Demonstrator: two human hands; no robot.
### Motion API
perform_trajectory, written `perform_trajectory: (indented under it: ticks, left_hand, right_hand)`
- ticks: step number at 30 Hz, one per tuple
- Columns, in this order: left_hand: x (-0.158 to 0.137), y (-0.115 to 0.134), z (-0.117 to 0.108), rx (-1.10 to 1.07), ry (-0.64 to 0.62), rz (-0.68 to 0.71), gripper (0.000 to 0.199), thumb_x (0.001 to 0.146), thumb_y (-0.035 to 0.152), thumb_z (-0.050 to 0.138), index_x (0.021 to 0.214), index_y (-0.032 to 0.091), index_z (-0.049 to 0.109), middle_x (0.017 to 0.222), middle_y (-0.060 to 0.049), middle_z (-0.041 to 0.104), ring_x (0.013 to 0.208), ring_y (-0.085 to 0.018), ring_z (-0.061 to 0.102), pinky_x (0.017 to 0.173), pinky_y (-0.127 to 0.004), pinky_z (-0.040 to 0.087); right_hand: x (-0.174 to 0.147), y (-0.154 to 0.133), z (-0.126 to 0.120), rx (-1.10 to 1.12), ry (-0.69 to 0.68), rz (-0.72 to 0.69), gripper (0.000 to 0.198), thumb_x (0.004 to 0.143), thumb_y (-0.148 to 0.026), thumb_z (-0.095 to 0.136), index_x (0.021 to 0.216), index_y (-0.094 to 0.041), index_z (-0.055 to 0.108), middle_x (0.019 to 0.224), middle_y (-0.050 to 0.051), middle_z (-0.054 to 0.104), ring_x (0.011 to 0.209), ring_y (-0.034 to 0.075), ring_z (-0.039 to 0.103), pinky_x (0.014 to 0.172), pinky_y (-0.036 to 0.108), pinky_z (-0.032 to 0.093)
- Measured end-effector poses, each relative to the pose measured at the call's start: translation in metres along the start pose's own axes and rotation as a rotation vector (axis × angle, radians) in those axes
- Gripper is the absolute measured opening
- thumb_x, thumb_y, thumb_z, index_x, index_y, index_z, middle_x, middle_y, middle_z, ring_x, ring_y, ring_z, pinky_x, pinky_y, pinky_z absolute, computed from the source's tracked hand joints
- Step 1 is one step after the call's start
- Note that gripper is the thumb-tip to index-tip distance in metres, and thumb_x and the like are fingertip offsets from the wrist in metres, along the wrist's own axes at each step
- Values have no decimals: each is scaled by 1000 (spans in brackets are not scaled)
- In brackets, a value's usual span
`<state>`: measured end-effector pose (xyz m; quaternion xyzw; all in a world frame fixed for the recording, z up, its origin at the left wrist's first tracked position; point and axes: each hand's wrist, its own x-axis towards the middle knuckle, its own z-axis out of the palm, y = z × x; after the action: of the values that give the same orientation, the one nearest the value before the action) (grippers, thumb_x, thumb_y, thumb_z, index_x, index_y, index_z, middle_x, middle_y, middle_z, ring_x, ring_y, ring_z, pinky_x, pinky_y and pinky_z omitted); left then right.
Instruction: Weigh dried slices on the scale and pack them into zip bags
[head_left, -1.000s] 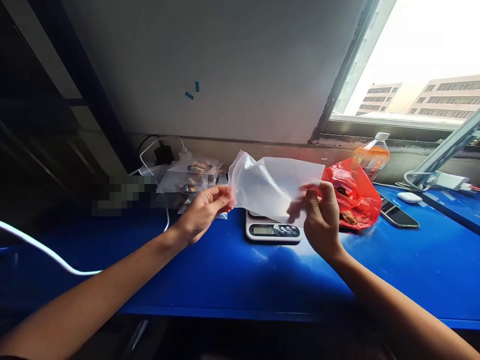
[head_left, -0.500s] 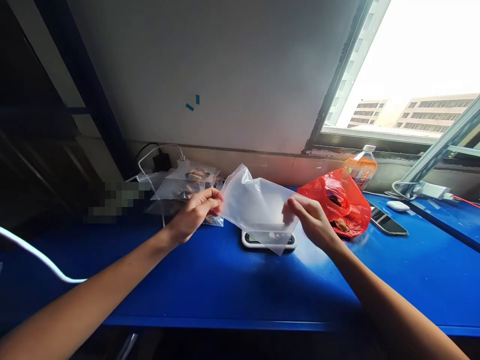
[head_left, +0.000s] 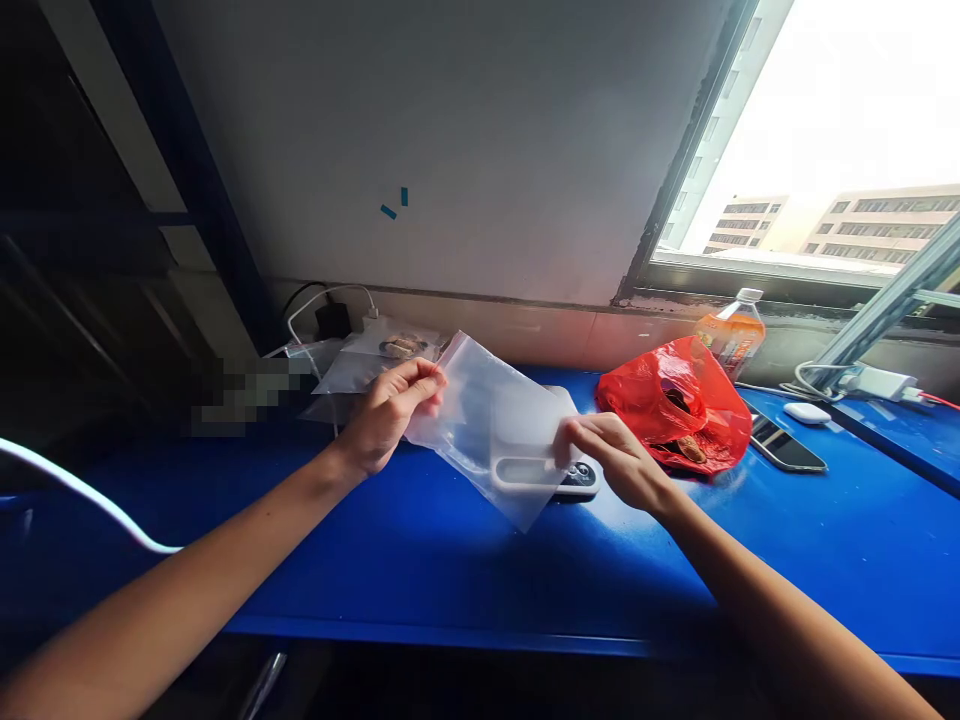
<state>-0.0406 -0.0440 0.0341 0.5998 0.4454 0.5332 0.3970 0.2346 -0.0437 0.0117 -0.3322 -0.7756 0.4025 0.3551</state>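
Observation:
My left hand (head_left: 397, 412) pinches the upper left edge of a frosted plastic zip bag (head_left: 480, 425). The bag hangs slanted in the air, flat, and looks to have nothing in it. At its right side, my right hand (head_left: 611, 455) is closed on the bag's edge, with its fingertips partly behind the plastic and a little blurred. Behind and below the bag, a white digital kitchen scale (head_left: 586, 488) rests on the table, partly seen through it. Past my left hand lie several filled clear bags (head_left: 352, 365) with brown dried pieces, partly hidden by that hand.
A red plastic bag (head_left: 637, 400) stands open on the blue table (head_left: 420, 570), brown pieces inside. Behind it is an orange drink bottle (head_left: 739, 330). Further right lie a phone (head_left: 787, 443), a white earbud case (head_left: 807, 413) and a charger (head_left: 885, 382). A white cable (head_left: 90, 495) crosses the left.
The frosted bag has tilted, its lower corner swinging left and down, so more of the scale's right side shows. My right hand has moved slightly lower. The view has shifted a little.

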Motion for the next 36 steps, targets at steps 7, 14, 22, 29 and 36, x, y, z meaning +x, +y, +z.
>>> perform_trajectory:
  ticks: [7,14,22,29,36]
  left_hand:
    - [-2,5,-8,90,-248,-75,26,76,40,69,76,16,60,63,5,46,52,-7,37,48,-20,26]
    - [-23,5,21,175,-570,-96,30,80,45,65,79,16,63,63,3,52,58,-10,42,55,-22,31]
    - [-19,-3,16,206,-615,-88,37,81,51,65,77,15,59,65,3,51,59,-10,41,55,-22,30]
    - [-21,0,19,230,-655,-94,38,77,52,69,74,15,61,59,4,47,55,-10,38,52,-21,29]
    - [-14,-1,13,238,-536,-73,38,80,53,63,71,17,56,61,4,46,56,-10,38,51,-21,28]
  right_hand:
    - [-4,-14,-1,-21,-140,-54,61,90,-73,41,72,-17,60,74,5,61,72,17,54,66,29,43]
    - [-2,-9,19,-64,-171,17,59,94,-68,35,64,-18,45,65,-1,44,61,12,38,56,26,31]
    - [-4,-5,31,84,-184,52,58,93,-67,40,64,-17,47,64,-2,39,60,11,33,55,27,24]
    - [-2,-6,31,11,-222,-1,63,89,-71,44,55,-20,30,59,-3,30,57,10,27,52,27,20]
    - [0,-4,19,-31,-114,-5,62,91,-69,40,56,-18,48,57,-1,38,51,10,31,49,27,21]
